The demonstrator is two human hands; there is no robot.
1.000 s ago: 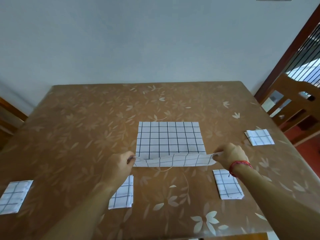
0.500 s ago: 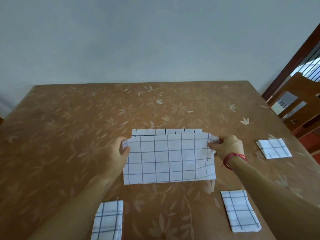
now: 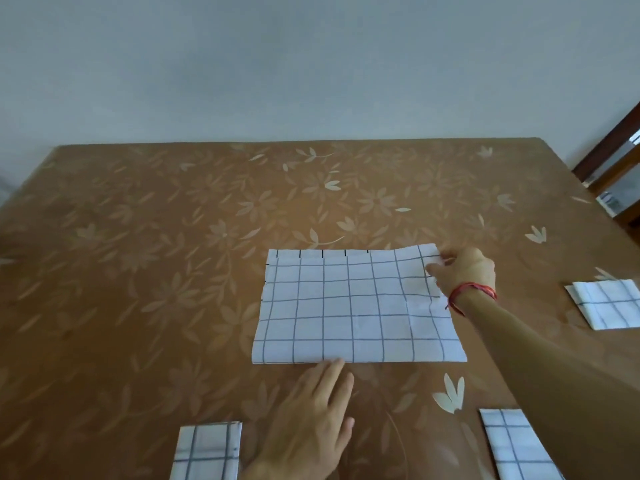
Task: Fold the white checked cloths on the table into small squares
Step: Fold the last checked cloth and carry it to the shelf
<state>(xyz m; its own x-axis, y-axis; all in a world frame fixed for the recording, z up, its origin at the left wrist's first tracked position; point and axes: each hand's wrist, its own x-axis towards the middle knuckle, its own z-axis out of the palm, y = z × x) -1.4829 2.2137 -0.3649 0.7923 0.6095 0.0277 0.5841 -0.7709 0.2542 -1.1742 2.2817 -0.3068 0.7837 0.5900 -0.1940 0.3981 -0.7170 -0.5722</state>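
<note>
A white checked cloth [image 3: 353,310] lies folded in half in the middle of the brown flowered table [image 3: 173,237], its upper layer a little short of the far edge on the left. My right hand [image 3: 462,273] pinches the cloth's far right corner. My left hand [image 3: 311,420] is flat with straight fingers, its fingertips at the near folded edge of the cloth. Three cloths folded small lie around it: one at the near left [image 3: 207,452], one at the near right [image 3: 516,445], one at the right edge [image 3: 606,303].
A pale wall runs behind the table's far edge. Dark wooden furniture [image 3: 613,168] stands past the table's right corner. Bare tablecloth stretches across the left and far half of the table.
The near edge of the cloth was carried over to the far edge, folding it in half. My left hand let go of its corner and came back to the near fold.
</note>
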